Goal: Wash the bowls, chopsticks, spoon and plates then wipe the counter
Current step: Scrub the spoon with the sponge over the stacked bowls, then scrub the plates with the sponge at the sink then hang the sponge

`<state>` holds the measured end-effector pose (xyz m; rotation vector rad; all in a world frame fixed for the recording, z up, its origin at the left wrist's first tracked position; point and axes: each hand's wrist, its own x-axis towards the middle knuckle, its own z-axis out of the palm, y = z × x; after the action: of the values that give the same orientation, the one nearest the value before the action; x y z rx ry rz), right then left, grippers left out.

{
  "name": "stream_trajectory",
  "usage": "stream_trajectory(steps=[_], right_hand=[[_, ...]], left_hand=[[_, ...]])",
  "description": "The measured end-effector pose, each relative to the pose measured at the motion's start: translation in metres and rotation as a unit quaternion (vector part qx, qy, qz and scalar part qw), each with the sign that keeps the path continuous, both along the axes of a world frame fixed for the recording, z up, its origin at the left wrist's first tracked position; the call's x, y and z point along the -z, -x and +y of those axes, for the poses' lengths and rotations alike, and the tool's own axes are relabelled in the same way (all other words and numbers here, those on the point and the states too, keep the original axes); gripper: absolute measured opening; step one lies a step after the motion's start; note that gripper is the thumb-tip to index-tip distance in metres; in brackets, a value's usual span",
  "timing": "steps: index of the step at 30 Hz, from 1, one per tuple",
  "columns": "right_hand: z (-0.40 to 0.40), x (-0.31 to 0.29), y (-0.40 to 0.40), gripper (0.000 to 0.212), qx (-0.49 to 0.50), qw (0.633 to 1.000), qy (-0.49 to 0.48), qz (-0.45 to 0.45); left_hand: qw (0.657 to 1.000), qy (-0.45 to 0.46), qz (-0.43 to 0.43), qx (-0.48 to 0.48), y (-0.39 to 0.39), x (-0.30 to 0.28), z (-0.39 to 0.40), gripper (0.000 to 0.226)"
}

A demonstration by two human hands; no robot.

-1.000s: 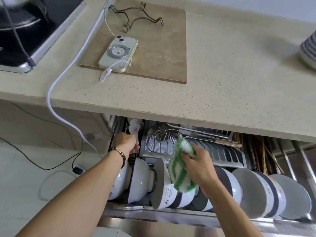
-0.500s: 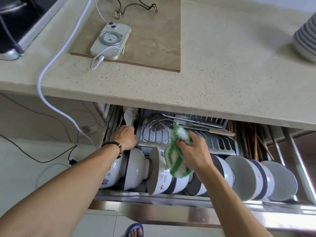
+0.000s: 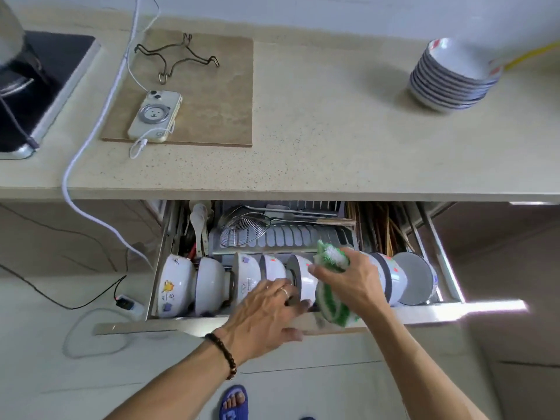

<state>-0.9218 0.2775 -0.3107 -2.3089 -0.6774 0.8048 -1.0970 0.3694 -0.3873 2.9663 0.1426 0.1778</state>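
**Where everything sits around the open drawer**

The drawer (image 3: 303, 324) stands pulled out below the counter (image 3: 318, 140) in front of me. In its front row, bowls (image 3: 209, 283) stand on edge side by side from left to right. Behind them lies a strainer (image 3: 242, 230), with spoons (image 3: 198, 221) to its left and chopsticks (image 3: 385, 228) to its right. My left hand (image 3: 266, 313) rests on the drawer's front edge; my right hand (image 3: 354, 283), just beside it, holds a cloth (image 3: 331, 286) over the bowls. On the counter, a board (image 3: 206, 86) at left carries a phone (image 3: 156, 115) and a wire trivet (image 3: 177, 57); stacked plates (image 3: 451, 77) sit far right, a cooktop (image 3: 36, 86) far left.
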Motion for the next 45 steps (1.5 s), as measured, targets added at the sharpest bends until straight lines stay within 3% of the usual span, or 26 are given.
stream_trajectory(steps=[4,7,13,16,19,22,24,28,29,30,33,35,36,38,40,45], right_hand=[[-0.068,-0.003,-0.023,0.026,0.067,0.997,-0.019,0.045],[-0.100,0.007,-0.027,0.026,0.042,0.998,-0.014,0.043],[-0.090,0.039,-0.032,0.040,-0.043,0.994,-0.026,-0.099],[-0.066,0.046,-0.039,0.044,-0.038,0.987,-0.034,-0.153],[-0.038,0.053,-0.048,0.043,-0.008,0.982,-0.023,-0.188],[-0.024,0.061,-0.053,0.035,0.062,0.988,-0.076,-0.118],[-0.028,0.071,-0.056,0.034,0.137,0.986,-0.077,-0.049],[-0.038,0.104,-0.069,0.012,0.254,0.965,-0.013,0.071],[-0.039,0.113,-0.073,0.011,0.269,0.957,-0.009,0.110],[-0.038,0.123,-0.076,0.012,0.279,0.950,-0.009,0.142],[-0.026,0.162,-0.092,0.020,0.282,0.942,-0.018,0.181],[-0.013,0.188,-0.103,0.030,0.284,0.937,-0.030,0.202],[-0.007,0.202,-0.108,0.033,0.287,0.933,-0.034,0.216],[0.006,0.233,-0.118,0.038,0.303,0.919,-0.047,0.248],[0.019,0.259,-0.127,0.045,0.326,0.907,-0.064,0.258],[0.042,0.312,-0.150,0.047,0.353,0.876,-0.084,0.317]], left_hand=[[0.999,-0.047,-0.001,0.022,-0.016,0.000,-0.027,0.052],[0.998,-0.068,-0.004,0.002,-0.018,-0.004,-0.032,0.053],[0.992,-0.086,-0.036,-0.090,-0.033,-0.003,-0.027,0.040],[0.981,-0.137,-0.073,-0.113,-0.049,0.004,-0.022,0.031],[0.977,-0.116,-0.103,-0.147,-0.068,0.006,-0.012,0.055],[0.971,-0.089,-0.117,-0.189,-0.077,0.016,0.000,0.049],[0.973,-0.056,-0.095,-0.202,-0.074,0.026,0.000,0.058],[0.974,0.086,0.016,-0.211,-0.074,0.058,-0.009,0.059],[0.951,0.160,0.033,-0.262,-0.079,0.065,-0.010,0.055],[0.904,0.265,0.057,-0.330,-0.088,0.072,-0.007,0.050],[0.663,0.534,0.063,-0.521,-0.126,0.101,0.009,0.040],[0.507,0.646,-0.022,-0.570,-0.149,0.122,0.023,0.028],[0.443,0.678,-0.063,-0.584,-0.159,0.134,0.028,0.028],[0.353,0.715,-0.118,-0.592,-0.173,0.165,0.036,0.048],[0.310,0.730,-0.143,-0.592,-0.181,0.191,0.040,0.066],[0.285,0.768,-0.192,-0.540,-0.203,0.243,0.038,0.073]])
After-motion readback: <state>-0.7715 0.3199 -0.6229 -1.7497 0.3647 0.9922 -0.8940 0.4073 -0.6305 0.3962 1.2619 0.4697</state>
